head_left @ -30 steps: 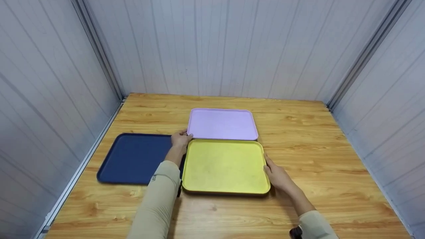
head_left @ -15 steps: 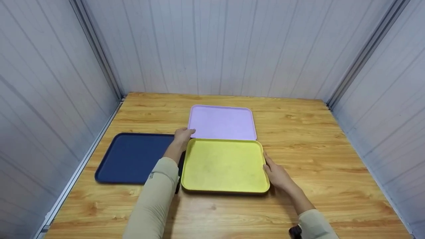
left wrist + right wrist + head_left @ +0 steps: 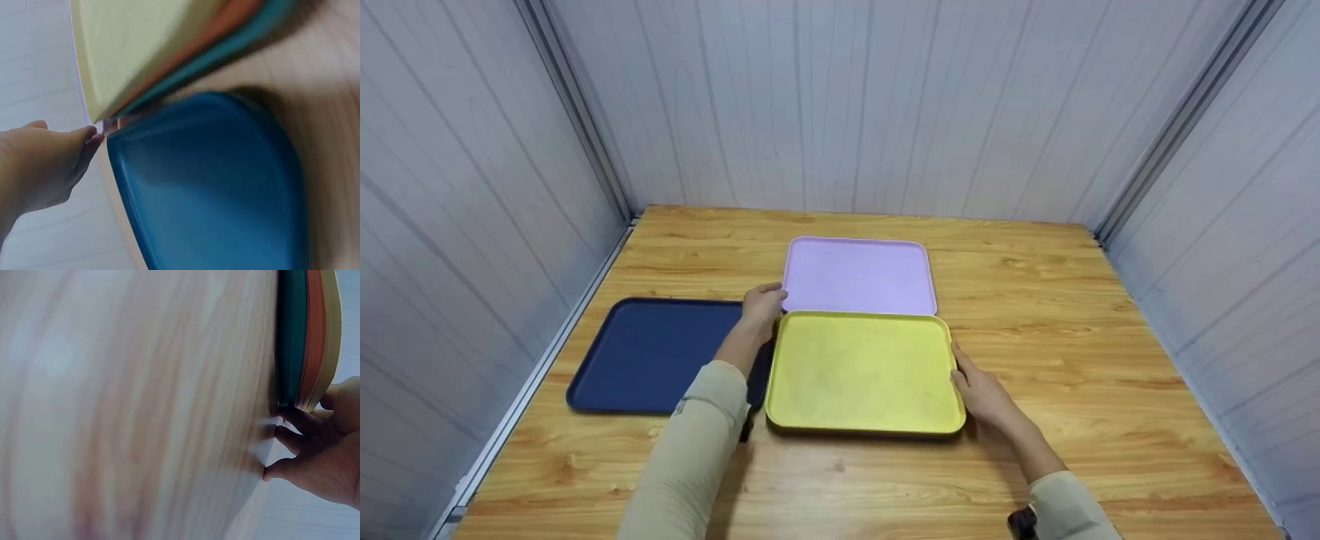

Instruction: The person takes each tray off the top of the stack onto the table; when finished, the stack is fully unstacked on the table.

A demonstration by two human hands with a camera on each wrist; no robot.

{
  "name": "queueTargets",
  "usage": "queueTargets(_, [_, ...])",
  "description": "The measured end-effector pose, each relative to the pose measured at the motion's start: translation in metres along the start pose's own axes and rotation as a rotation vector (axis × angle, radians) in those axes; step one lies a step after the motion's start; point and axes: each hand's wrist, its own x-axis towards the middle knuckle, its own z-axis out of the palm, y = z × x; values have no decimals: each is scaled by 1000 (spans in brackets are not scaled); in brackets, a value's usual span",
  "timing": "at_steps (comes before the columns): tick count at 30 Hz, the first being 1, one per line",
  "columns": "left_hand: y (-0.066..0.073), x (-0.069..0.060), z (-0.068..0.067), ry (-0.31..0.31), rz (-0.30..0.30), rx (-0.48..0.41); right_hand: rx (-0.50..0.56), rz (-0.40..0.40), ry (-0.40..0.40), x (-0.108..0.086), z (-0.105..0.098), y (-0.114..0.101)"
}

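A yellow tray [image 3: 862,375] lies on top of an orange tray [image 3: 315,332] and a teal tray [image 3: 291,332], stacked at the middle of the table. My right hand [image 3: 986,395] grips the stack's right side, thumb by the yellow rim and a finger at the teal underside. Just behind the stack is a purple tray [image 3: 859,274]. At its near left corner my left hand [image 3: 761,306] holds the edge with thumb and fingertips; the left wrist view shows them meeting there. A dark blue tray [image 3: 652,356] lies to the left, partly covered by my left forearm.
The wooden table [image 3: 1110,390] extends on both sides and in front of the trays. A pale panelled wall [image 3: 847,105] stands behind it, with side walls at left and right.
The purple tray's far edge has shifted backward since one second ago. My left thumb moved over its corner, then drew back left to the edge. My right hand keeps its place on the stack.
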Motion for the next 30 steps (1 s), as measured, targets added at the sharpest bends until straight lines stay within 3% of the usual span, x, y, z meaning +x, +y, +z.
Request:
queueTargets(3, [-2,-9,-11,28,57,26,13,-14,-6,1,0,-1])
queueTargets(6, [-4,-23,-21,-13,72,48,37,-10,-9,1,-3,-2])
queueTargets(13, [-19,-55,-36,-106,39,186,74,-20,36,4,-6,0])
queueTargets(19, [-39,-70,-40,-107,51,254,129,5,91,3,-2,-3])
queueTargets(26, [-55,-83,-36,-82,180,443,167,71,165,4,1,-9])
queueTargets(30, [-59,-85,-35,-80,250,514,181,69,191,6,2,-8])
